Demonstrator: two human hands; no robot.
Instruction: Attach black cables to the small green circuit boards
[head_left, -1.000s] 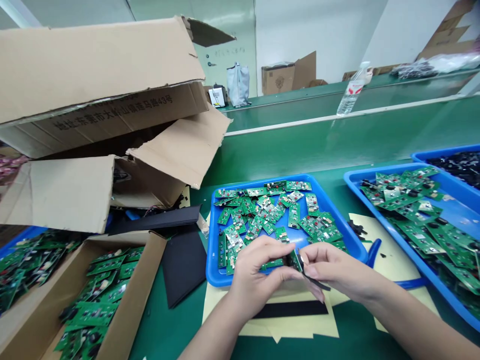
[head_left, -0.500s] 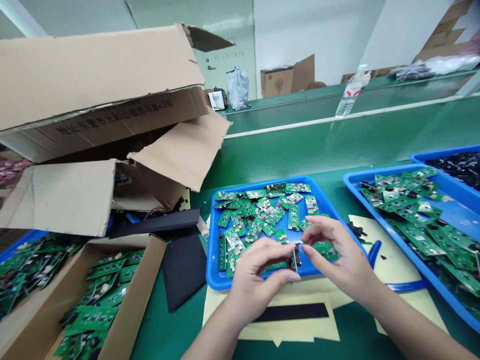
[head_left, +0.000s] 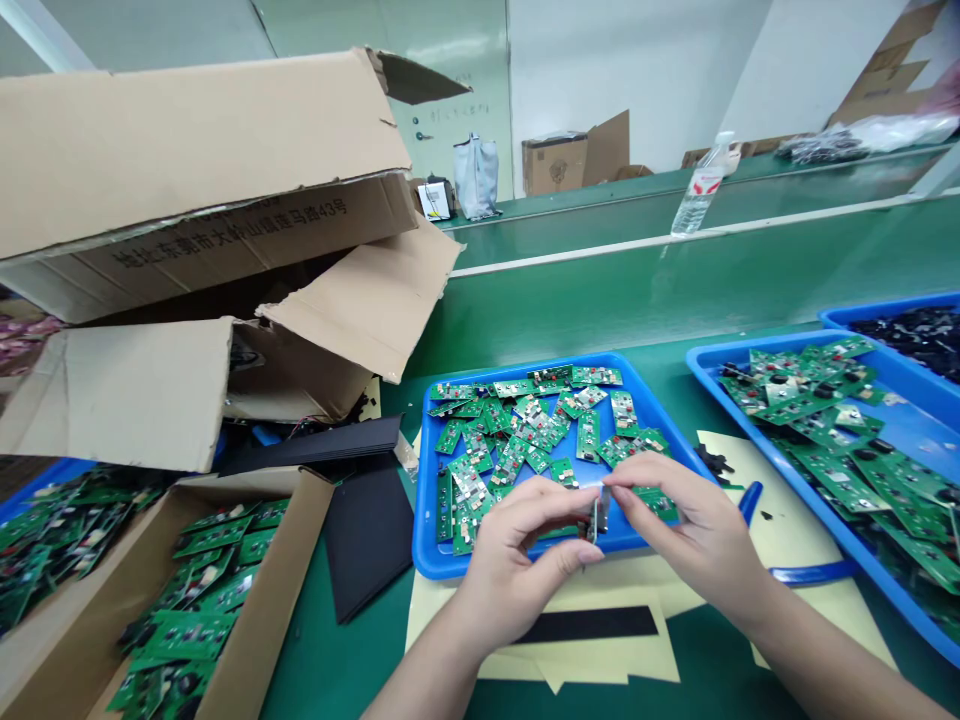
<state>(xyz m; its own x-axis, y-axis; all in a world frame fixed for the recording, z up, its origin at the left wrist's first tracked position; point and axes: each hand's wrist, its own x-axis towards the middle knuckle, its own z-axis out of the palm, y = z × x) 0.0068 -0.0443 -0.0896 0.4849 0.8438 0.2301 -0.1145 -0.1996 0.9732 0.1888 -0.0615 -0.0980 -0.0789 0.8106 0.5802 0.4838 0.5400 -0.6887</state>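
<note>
One thin circuit board (head_left: 595, 522) pinched in left hand (head_left: 517, 555), right hand (head_left: 694, 530) alongside, grip unclear, smooth blue plastic tray (head_left: 441, 565)

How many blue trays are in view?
4: the middle tray, the right tray, the far-right tray behind it, and the left tray, partly hidden by cardboard. More may be hidden.

Glossy blue plastic on the middle tray (head_left: 424, 520), smooth right along its rim, and the circuit boards (head_left: 525, 430) inside it carry a slick green sheen. Left of the tray, black sheets (head_left: 367, 540), thoroughly matt; beyond them, a big box (head_left: 202, 150), dull cardboard, torn-edged. In front, matt yellow paper (head_left: 600, 655). Behind, a smooth, shiny green partition (head_left: 600, 300).
</note>
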